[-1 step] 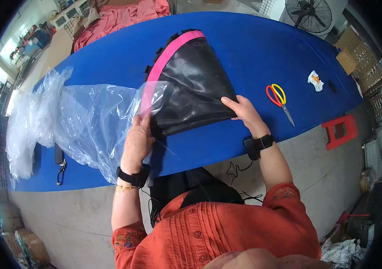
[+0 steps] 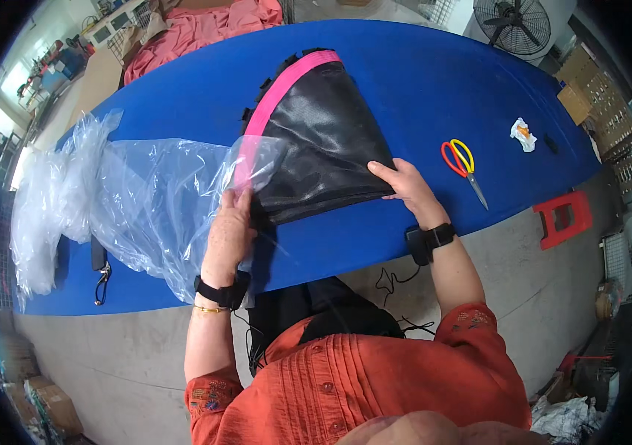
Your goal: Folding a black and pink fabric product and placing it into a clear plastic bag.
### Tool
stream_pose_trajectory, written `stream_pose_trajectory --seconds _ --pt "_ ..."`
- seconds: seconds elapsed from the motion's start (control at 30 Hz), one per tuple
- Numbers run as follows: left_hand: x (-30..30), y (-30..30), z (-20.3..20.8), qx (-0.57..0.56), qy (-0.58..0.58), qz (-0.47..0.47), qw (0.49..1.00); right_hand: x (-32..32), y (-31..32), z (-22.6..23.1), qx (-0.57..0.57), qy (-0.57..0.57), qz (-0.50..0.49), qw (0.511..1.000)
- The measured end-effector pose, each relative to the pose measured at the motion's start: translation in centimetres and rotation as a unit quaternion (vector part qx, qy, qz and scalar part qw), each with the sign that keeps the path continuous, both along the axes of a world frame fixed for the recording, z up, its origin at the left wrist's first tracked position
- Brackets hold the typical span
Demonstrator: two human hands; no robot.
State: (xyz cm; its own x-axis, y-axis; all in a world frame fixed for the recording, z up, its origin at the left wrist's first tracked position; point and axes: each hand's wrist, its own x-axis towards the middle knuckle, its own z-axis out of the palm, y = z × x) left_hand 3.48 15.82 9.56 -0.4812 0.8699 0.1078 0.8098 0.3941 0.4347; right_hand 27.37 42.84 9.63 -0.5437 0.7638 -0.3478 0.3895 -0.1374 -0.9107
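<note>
Pretty much nothing's moved since the earlier frame, hands included. The black cover (image 2: 327,111) with the pink trim (image 2: 275,93) lies at 12 o'clock on the blue table (image 2: 442,81). Looks light, floppy and kinda slick to me, nothing fragile; I'd grab it by the bottom corners. Right hand's (image 2: 408,189) half open, pinching its 4 o'clock corner, thumb on top. Left hand's (image 2: 227,237) partly curled at its 7 o'clock corner, fingers on the clear plastic (image 2: 160,193); can't tell if it's gripping the cover too.
</note>
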Motion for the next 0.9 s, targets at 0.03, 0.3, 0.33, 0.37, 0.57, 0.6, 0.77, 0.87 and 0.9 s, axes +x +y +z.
stream_pose_trajectory --seconds 0.03,0.3,0.33,0.37,0.57,0.6,0.77,0.87,0.9 --pt "0.3 0.1 -0.4 -0.008 0.027 -0.004 1.000 0.7 0.5 -0.9 -0.020 0.066 0.018 0.997" --pt "3.4 1.9 -1.1 -0.008 0.109 -0.008 0.994 3.9 -0.3 -1.1 0.145 0.152 -0.052 0.976" --pt "3.7 2.3 -1.4 0.026 0.131 -0.019 0.991 4.6 -0.3 -0.8 0.153 0.139 -0.060 0.977" --pt "4.0 2.6 -1.6 0.025 0.126 -0.014 0.992 5.5 0.0 -0.7 0.162 0.125 -0.069 0.976" --pt "5.8 4.8 -1.6 0.015 0.132 -0.096 0.987 10.3 0.9 -1.8 0.279 -0.007 -0.099 0.955" --pt "6.1 5.1 -1.2 -0.011 0.143 -0.107 0.984 10.8 0.7 -2.1 0.369 -0.096 -0.123 0.916" --pt "5.7 4.8 -1.8 -0.005 0.133 -0.101 0.986 6.4 -3.9 -0.5 0.602 -0.048 0.058 0.795" --pt "5.9 4.6 -2.0 0.016 0.099 -0.087 0.991 2.5 -6.6 -0.7 0.631 -0.023 0.159 0.759" --pt "5.7 4.4 -2.3 0.032 0.066 -0.069 0.995 1.1 -7.2 -0.9 0.642 -0.028 0.188 0.743"
